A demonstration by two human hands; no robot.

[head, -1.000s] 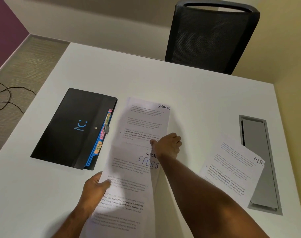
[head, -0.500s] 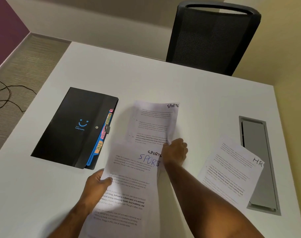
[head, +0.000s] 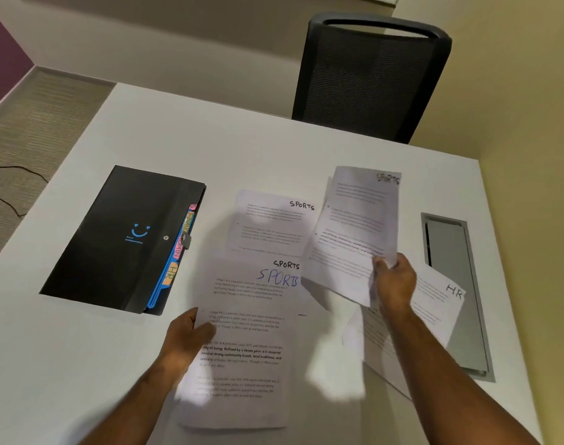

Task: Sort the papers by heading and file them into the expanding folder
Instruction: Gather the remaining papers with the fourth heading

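Hands: the right hand (head: 392,281) pinches the lower edge of a raised sheet headed SPORTS (head: 357,226), fingers curled over the paper, the sheet standing tilted above the surface. The left hand (head: 187,335) grips the left edge of the near SPORTS sheet (head: 245,342), thumb on top, that sheet lying largely flat.

Papers: a third SPORTS sheet (head: 271,223) lies flat beyond the left hand, between the two hands, partly under the near one. An HR sheet (head: 435,303) lies just right of the right hand, partly hidden by that wrist; whether more sheets lie beneath it cannot be told.

Handling, as judged: single sheets are light, limp and prone to curl or crease when held at one edge; the raised sheet already bows. Best taken at a long edge or corner with a light pinch, or squared into a stack and held by both sides.

Folder: the black expanding folder (head: 123,239) lies left of the left hand, flap down, coloured tabs (head: 178,252) showing along its near-hand side, one reading HR. It looks stiffer than the papers.

Surface (head: 242,146): white, smooth, likely slippery under paper. A grey cable hatch (head: 457,284) is set in right of the right hand.

Room: a black mesh chair (head: 370,78) beyond; carpet and cables (head: 4,187) to the far left.
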